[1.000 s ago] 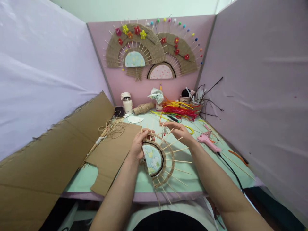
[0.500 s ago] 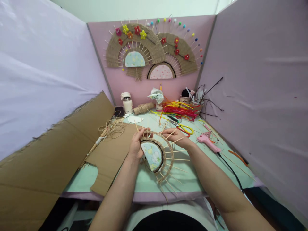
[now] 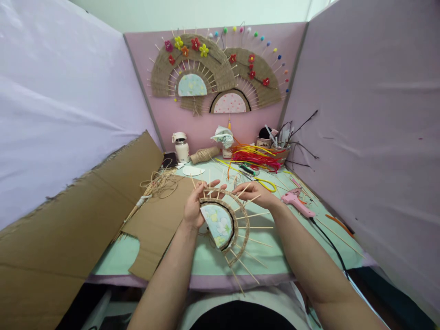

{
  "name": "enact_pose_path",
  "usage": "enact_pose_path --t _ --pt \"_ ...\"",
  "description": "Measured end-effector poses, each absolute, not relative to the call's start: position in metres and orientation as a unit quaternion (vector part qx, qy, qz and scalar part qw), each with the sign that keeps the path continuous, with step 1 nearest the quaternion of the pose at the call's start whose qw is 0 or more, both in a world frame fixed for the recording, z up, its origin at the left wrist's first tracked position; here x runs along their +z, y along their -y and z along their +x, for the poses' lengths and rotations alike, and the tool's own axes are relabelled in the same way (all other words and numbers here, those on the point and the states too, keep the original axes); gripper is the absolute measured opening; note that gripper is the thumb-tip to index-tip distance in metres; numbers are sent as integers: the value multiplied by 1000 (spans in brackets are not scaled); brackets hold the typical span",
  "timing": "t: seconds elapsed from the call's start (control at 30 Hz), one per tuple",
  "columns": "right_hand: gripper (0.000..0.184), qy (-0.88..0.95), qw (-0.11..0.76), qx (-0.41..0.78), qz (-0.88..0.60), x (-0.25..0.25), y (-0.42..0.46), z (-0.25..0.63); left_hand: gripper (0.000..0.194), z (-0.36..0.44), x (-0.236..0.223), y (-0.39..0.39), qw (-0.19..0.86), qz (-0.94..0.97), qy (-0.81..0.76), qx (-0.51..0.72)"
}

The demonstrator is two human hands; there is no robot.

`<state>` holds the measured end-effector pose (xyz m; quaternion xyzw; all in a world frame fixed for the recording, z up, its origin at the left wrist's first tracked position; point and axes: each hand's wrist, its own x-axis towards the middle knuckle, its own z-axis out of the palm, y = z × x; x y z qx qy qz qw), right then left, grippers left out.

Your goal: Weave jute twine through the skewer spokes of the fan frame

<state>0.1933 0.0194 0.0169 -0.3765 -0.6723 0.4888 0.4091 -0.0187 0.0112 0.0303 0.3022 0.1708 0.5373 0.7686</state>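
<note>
A half-made fan (image 3: pixel 223 224) is held above the green table (image 3: pixel 206 256): a floral paper half-circle ringed with woven jute twine, thin wooden sticks radiating outward. My left hand (image 3: pixel 194 206) grips its left edge, thumb and fingers closed round the rim. At the fan's upper right rim, the fingers of my right hand (image 3: pixel 254 192) pinch among the sticks, seemingly on the twine; what sits between them is too small to make out.
Large cardboard sheets (image 3: pixel 68 215) lean at the left, beside loose jute twine (image 3: pixel 161 181). A pink glue gun (image 3: pixel 297 201) with a black cord lies at the right. Coloured strips (image 3: pixel 256 158), a twine spool (image 3: pixel 204 155), jar and cups line the back. Two finished fans (image 3: pixel 220 73) hang on the wall.
My right hand drew back toward the fan's upper rim and pinched there. The fan rose slightly and tilted between my hands.
</note>
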Motion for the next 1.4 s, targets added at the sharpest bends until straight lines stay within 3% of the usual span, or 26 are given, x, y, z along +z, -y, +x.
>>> enact_pose_path --t 0.17,0.43,0.6,0.93,1.2,1.4 --pt "23 674 419 472 -385 18 -21 206 9 -23 33 -13 756 285 -187 558" --pt "21 582 559 477 -348 19 -24 216 8 -25 32 -14 762 303 -200 537" --pt "21 567 587 496 -296 19 -24 214 8 -25 30 -16 758 307 -204 539" --pt "26 575 528 540 -315 21 -20 211 8 -28 32 -22 737 235 -224 592" --pt "26 631 383 542 -401 22 -18 206 7 -26 31 -23 695 214 -197 657" --pt "30 655 373 525 -395 20 -17 211 6 -25 32 -22 694 208 -199 660"
